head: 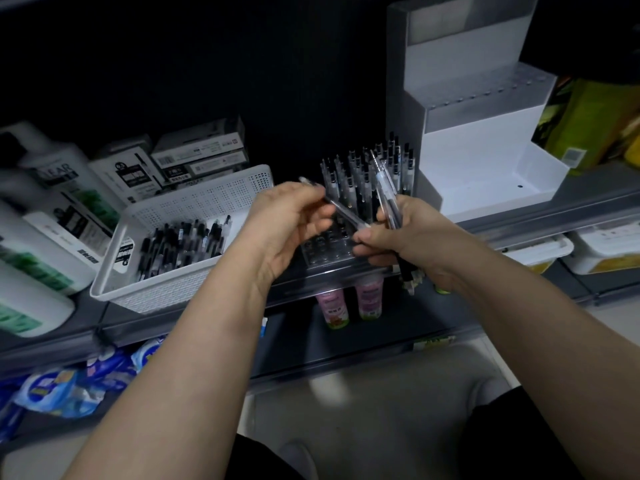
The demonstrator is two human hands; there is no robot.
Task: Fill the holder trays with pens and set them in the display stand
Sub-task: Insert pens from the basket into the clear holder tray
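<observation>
My left hand (289,221) pinches one clear black pen (341,209), whose far end reaches the thumb of my right hand (405,233). That right hand grips a bundle of several pens (386,192) pointing up and down. Just behind both hands stands a clear holder tray (327,249) on the shelf, its back rows filled with upright black pens (360,174) and its front holes bare. A white perforated basket (194,202) of loose pens (183,245) sits to the left. The white stepped display stand (485,154) rises at the right, with nothing on its steps.
Pen boxes (194,154) are stacked behind the basket, and white bottles (45,216) crowd the far left. Green packs (588,123) stand right of the stand. Pink bottles (349,303) and blue packets (69,386) fill the lower shelf. White tubs (602,251) sit lower right.
</observation>
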